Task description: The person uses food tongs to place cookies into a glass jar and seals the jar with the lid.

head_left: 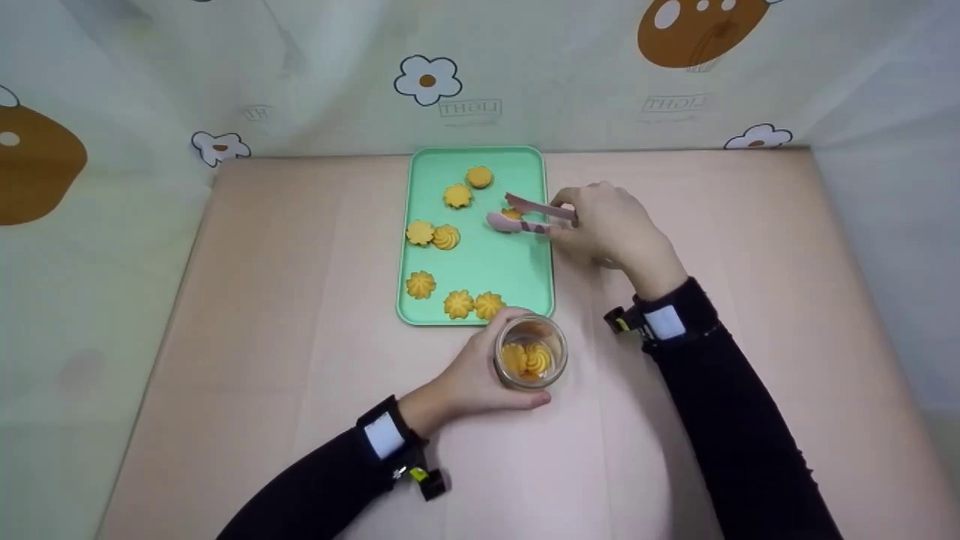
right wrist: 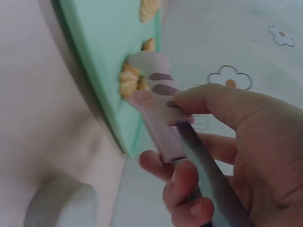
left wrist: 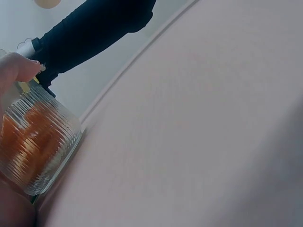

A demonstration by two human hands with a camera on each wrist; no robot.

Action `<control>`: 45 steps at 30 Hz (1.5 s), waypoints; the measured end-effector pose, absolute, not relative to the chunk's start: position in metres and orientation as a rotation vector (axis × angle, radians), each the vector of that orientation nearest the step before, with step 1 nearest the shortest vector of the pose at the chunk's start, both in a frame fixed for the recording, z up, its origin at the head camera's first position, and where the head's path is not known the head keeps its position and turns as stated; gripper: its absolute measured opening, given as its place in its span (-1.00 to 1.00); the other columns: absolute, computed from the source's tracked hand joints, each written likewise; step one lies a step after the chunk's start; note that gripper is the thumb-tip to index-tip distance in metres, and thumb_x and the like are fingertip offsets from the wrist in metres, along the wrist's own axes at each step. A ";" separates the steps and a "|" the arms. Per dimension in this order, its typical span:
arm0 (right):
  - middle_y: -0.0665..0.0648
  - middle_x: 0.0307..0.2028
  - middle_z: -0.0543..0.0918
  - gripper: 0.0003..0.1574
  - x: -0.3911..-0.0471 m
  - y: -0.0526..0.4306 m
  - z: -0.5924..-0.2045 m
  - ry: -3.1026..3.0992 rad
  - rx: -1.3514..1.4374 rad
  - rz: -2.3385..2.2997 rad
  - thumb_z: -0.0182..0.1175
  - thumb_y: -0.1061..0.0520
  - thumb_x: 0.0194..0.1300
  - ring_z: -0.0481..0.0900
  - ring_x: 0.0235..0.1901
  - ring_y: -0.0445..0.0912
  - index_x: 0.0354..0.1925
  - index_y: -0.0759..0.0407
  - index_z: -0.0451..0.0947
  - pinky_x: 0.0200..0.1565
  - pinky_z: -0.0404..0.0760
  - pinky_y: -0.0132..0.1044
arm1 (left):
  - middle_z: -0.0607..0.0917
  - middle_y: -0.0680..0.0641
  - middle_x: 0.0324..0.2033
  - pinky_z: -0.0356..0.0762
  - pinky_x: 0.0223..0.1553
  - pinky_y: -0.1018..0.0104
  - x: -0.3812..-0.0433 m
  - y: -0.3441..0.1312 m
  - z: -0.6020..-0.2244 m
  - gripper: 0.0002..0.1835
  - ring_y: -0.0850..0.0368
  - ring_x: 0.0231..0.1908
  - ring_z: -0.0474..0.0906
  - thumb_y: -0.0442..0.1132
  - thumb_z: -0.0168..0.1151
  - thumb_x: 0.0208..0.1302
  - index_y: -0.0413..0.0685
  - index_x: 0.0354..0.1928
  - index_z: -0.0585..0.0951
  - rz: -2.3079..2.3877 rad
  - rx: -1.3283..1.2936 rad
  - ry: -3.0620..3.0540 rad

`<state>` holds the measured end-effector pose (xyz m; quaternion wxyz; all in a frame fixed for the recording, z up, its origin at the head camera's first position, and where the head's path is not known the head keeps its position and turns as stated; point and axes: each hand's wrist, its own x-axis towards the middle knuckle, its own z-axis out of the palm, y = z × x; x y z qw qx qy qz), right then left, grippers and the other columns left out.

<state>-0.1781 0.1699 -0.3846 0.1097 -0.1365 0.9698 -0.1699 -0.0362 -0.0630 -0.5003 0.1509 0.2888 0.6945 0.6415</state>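
My left hand [head_left: 480, 371] grips a clear glass jar [head_left: 562, 352] around its side, just in front of the tray. Swirled, flower-shaped cookies [head_left: 535, 359] lie inside it; its ribbed wall shows in the left wrist view. With the fingers and thumb of my right hand [head_left: 611, 221] I hold pink-tipped tongs [right wrist: 158, 106] with metal arms, over the right side of a green tray [head_left: 487, 262]. One cookie [right wrist: 128, 81] sits between the tong tips, close over the tray. Other cookies [head_left: 446, 237] are spread along the tray's left side and front edge.
A pale round-sided object [right wrist: 64, 203] stands beside the tray in the right wrist view, mostly hidden under my right hand in the head view. A pink cloth [head_left: 300, 300] covers the table. Behind it hangs a patterned curtain [head_left: 337, 90].
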 end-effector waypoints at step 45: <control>0.18 -0.22 0.78 -0.54 -0.154 0.186 -0.368 2.904 -0.491 -0.488 0.43 -0.04 0.41 0.61 -0.29 0.09 0.14 0.19 0.78 -0.25 0.58 0.01 | 0.64 0.10 0.33 0.42 0.51 -0.02 -0.037 -0.062 -0.499 -0.01 0.07 0.38 0.53 -0.09 0.77 0.03 0.17 0.47 0.36 1.839 0.817 1.985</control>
